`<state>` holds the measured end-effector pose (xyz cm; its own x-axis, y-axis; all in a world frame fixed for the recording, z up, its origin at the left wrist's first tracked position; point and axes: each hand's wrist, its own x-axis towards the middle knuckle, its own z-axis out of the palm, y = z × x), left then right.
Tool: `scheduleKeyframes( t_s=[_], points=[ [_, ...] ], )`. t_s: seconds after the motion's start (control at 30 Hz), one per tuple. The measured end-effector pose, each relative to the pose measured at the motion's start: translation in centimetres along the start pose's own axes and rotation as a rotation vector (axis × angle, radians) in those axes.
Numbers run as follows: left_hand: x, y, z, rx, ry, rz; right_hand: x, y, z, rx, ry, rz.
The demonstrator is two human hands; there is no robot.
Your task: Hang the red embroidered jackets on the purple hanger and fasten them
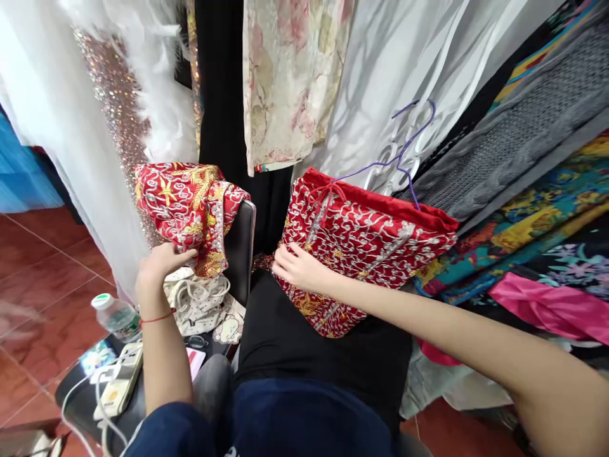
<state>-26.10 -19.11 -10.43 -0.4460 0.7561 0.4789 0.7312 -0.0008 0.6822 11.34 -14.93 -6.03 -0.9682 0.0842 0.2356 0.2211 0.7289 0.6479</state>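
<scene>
- the person's right hand lies on the side edge of a red embroidered garment, fingers close together and bent at the cloth; from where i stand i cannot tell whether they pinch it.
- that garment lies tilted across the black-clad lap, its lower corner resting there, its plain red waistband slanting away with a thin tied cord near the left end.
- a purple hanger goes with it: the arms meet the waistband, and the hook rises in front of white hanging clothes.
- the left hand touches the lower left edge of a second red embroidered piece, thumb stretched away from the other fingers; those are partly hidden, so i cannot tell if it grips.
- this second piece sits bunched at the top edge of a black chair back, gold and silver stitching showing.
- at the foot of the chair back lies a dotted white cloth bundle.
- on the black seat, a bottle stands by the far edge, and a pale remote lies toward the left edge among white cables.
- a grey knit hangs on the right.
</scene>
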Motion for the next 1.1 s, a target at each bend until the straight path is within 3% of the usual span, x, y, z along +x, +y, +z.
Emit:
scheduleKeyframes(
  t_s=[0.1, 0.17, 0.3, 0.47, 0.53, 0.6, 0.7, 0.77, 0.87, 0.97, 1.1],
  points=[
    [-1.0, 3.0, -0.9, 0.163, -0.016, -0.053, 4.7, 0.5, 0.0, -0.035, 0.012, 0.103],
    [-1.8, 5.6, -1.6, 0.022, 0.045, -0.043, 8.2, 1.5, -0.7, -0.037, 0.049, 0.184],
    [-2.8, 9.3, -2.7, -0.385, 0.099, 0.014, 13.6, 3.2, -2.5, -0.027, 0.082, 0.145],
    [-3.5, 10.5, -3.7, -0.555, 0.009, 0.129, 15.2, 5.6, -3.5, 0.077, -0.020, 0.138],
    [-3.9, 10.7, -4.0, -0.532, -0.037, 0.197, 15.0, 7.0, -3.8, 0.123, -0.041, 0.233],
    [-4.2, 11.2, -3.8, -0.401, 0.064, 0.280, 14.6, 8.2, -4.3, 0.171, -0.054, 0.381],
    [-4.3, 12.1, -1.9, -0.242, 0.358, 0.259, 14.0, 9.4, -5.0, 0.278, -0.075, 0.564],
    [-4.2, 12.6, 0.3, -0.292, 0.468, 0.164, 13.4, 9.7, -5.2, 0.346, -0.082, 0.621],
    [-4.1, 13.0, 3.7, -0.428, 0.408, 0.093, 12.0, 9.6, -4.8, 0.426, -0.071, 0.607],
    [-3.8, 13.8, 6.2, -0.527, 0.295, 0.116, 10.5, 9.6, -4.3, 0.515, -0.053, 0.569],
    [-1.7, 15.9, 8.5, -0.605, 0.355, 0.167, 8.9, 10.2, -4.8, 0.606, -0.011, 0.587]
  ],
)
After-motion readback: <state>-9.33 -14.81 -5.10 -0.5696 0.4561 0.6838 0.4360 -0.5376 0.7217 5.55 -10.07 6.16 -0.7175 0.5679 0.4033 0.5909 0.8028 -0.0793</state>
